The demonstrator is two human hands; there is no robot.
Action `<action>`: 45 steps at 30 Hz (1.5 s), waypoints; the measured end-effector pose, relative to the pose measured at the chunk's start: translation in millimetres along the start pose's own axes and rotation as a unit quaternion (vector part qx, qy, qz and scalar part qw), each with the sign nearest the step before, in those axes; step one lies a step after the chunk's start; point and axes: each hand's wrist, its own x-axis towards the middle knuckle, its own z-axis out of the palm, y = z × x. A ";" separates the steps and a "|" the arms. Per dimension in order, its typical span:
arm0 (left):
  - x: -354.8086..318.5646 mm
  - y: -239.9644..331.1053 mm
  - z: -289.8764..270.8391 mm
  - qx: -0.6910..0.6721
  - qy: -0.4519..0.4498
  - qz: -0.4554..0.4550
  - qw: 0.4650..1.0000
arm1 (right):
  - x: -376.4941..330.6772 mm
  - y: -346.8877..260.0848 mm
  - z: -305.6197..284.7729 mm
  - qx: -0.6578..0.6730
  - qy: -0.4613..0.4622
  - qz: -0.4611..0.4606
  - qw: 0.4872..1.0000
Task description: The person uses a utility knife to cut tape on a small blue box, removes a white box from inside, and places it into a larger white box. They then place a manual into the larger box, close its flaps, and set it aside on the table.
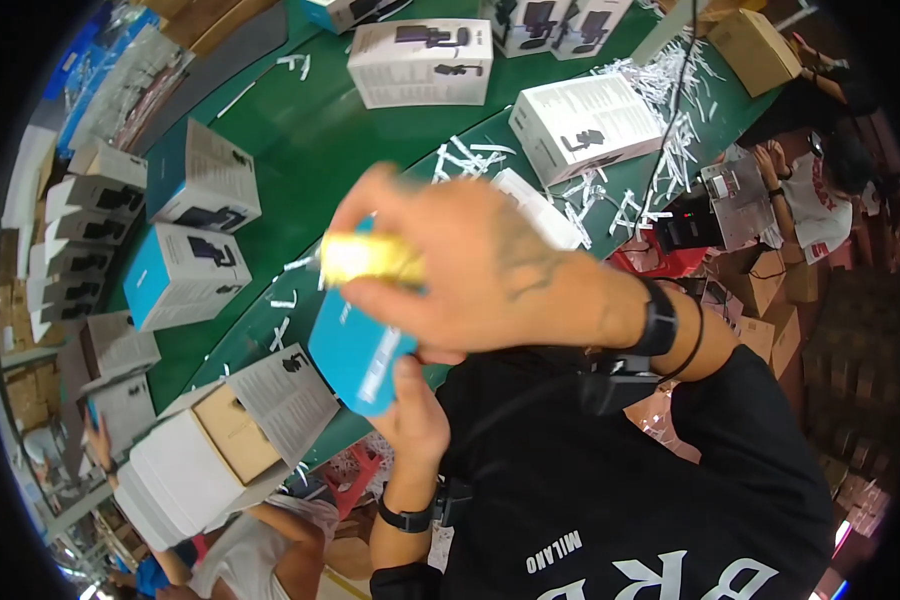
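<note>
My left hand (pixel 415 415) is closed on a flat teal-blue piece with rounded corners (pixel 355 350), its thumb near a pale printed strip on it. Over the piece's far end, my right hand (pixel 470 260) grips a shiny yellow object (pixel 370 258), blurred by motion; its kind does not show clearly. Some of the blue piece is hidden behind my right hand and the yellow object. To the left of my left hand, an opened white carton (pixel 285 400) lies with a brown cardboard insert (pixel 235 430) showing inside.
White-and-blue printed boxes (pixel 215 185) stand on the green table (pixel 300 130), with another white box (pixel 590 125) beyond my right hand. Paper shreds (pixel 660 90) are scattered around. A black cable (pixel 678 100) hangs at right. Other people (pixel 815 195) work at right and lower left.
</note>
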 end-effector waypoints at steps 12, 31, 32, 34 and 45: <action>46.8 28.6 -36.5 -0.092 -0.171 -0.064 0.979 | 29.3 16.6 11.5 0.017 0.030 -0.155 0.987; 45.2 9.8 -48.4 0.505 -0.070 0.253 0.822 | -34.3 84.2 12.6 -0.144 0.012 -0.021 0.989; 41.9 4.7 -52.6 0.504 -0.069 0.251 0.823 | -30.3 82.0 15.6 -0.141 0.022 -0.049 0.989; 33.9 -2.0 -67.3 0.400 -0.002 0.250 0.882 | -30.7 82.3 12.5 -0.104 0.076 -0.016 0.992; 2.5 -26.2 -90.0 0.355 0.038 0.290 0.888 | -49.9 98.3 25.4 0.087 0.076 0.120 0.986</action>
